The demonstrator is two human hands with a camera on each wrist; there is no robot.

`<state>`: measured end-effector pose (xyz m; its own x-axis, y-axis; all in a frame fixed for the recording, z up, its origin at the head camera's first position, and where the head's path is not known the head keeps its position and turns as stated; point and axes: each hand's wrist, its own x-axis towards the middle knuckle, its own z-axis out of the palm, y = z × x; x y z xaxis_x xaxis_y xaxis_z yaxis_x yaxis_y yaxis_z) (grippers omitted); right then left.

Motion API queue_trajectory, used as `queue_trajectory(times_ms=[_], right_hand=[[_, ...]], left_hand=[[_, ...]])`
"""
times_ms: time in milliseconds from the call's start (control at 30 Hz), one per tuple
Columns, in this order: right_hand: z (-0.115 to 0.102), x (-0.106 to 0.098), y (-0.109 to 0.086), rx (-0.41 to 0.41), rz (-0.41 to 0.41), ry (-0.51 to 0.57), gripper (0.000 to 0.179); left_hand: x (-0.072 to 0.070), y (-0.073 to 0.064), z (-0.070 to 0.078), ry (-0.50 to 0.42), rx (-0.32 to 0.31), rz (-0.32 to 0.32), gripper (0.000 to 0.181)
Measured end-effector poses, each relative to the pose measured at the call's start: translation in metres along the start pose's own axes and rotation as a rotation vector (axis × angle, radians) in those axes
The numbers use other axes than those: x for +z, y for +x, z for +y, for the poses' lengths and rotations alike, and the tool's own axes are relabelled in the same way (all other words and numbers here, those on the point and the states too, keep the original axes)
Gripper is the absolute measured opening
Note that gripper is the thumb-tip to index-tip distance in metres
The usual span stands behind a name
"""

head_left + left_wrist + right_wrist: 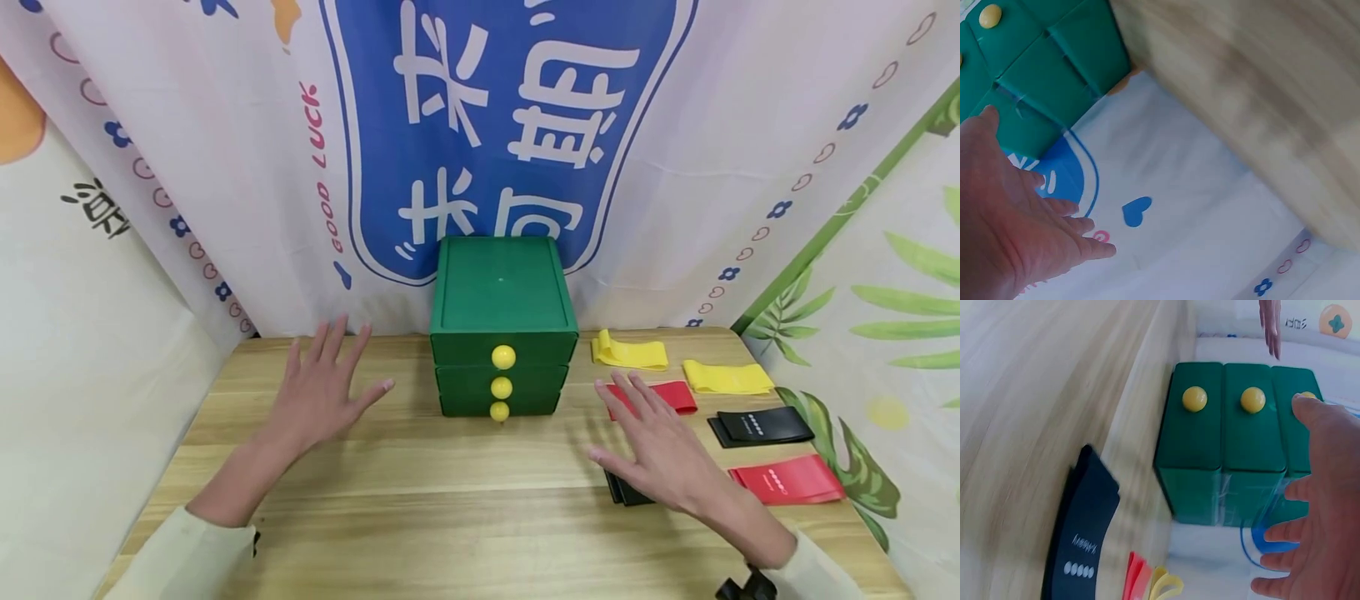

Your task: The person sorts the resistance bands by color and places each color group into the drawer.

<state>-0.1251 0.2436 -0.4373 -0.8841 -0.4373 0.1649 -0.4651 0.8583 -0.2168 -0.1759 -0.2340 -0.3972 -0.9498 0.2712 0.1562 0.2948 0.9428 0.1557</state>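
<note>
A green box of drawers [501, 292] with round yellow knobs [503, 357] stands at the back middle of the table, all its drawers closed. My left hand [318, 396] is spread out to its left, holding nothing. To the right, my right hand [660, 446] hovers with fingers straight, above a red band [678, 396] and a black band [630, 492], both partly hidden by it. In the right wrist view, the black band [1082, 531] lies folded, with the drawer box [1191, 444] beyond. The left wrist view shows the box [1054, 69] past my left thumb.
On the right side of the table [420, 517] lie more flat folded bands: two yellow bands [633, 354], a black band [765, 426] and a red band [791, 481]. A printed curtain [285, 208] hangs directly behind the box, and cloth covers both sides.
</note>
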Motion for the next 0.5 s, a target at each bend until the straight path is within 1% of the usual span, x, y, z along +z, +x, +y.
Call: queue_trajectory(times_ms=[133,200,300,367,500], right_hand=[[-0.009,-0.004,-0.001,-0.036,0.03,0.069,0.086],[-0.012,-0.005,0.0,-0.058,0.054,0.11,0.083],[-0.017,-0.008,0.002,-0.065,0.068,0.18,0.08],[-0.02,-0.01,0.004,-0.056,0.068,0.231,0.077],[-0.025,-0.012,0.011,-0.036,0.067,0.324,0.073]], left_hand=[[-0.014,0.01,0.005,-0.07,0.005,-0.029,0.092],[-0.021,0.015,0.008,-0.104,0.015,-0.025,0.09],[-0.03,0.023,0.014,-0.146,0.043,0.0,0.087],[-0.033,0.029,0.015,-0.163,0.076,0.024,0.085],[-0.038,0.04,0.02,-0.213,0.14,0.052,0.081]])
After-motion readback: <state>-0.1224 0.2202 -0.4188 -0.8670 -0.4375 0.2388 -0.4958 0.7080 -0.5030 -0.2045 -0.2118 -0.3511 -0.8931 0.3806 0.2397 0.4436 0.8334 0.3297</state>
